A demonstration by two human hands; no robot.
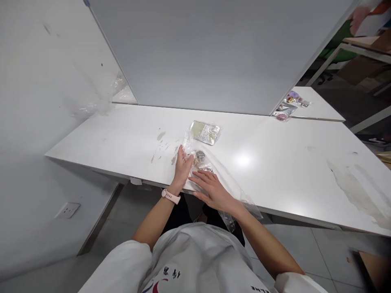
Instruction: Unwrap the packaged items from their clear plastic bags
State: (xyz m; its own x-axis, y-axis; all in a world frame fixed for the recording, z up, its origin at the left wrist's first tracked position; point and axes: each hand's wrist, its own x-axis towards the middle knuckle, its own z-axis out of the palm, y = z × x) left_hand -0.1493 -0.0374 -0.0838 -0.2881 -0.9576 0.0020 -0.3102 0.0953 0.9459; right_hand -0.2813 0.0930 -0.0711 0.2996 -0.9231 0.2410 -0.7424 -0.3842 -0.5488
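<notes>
Evidently, the clear plastic bag (226, 175) lies at the front edge of the desk (284, 162), its long axis slanting from the left hand (183, 167) back-left to a loose end overhanging that edge beneath the right forearm (259, 234). Small wrapped items (199, 157) sit between the hands. The left hand stands open beside them; the right hand (215, 190), fingers spread, covers their near side. The green packet (205, 132) lies beyond, toward the back edge.

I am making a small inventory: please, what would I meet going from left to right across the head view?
Wall socket → pink wristband → pale green packet → group of wrapped packets → green chair.
</notes>
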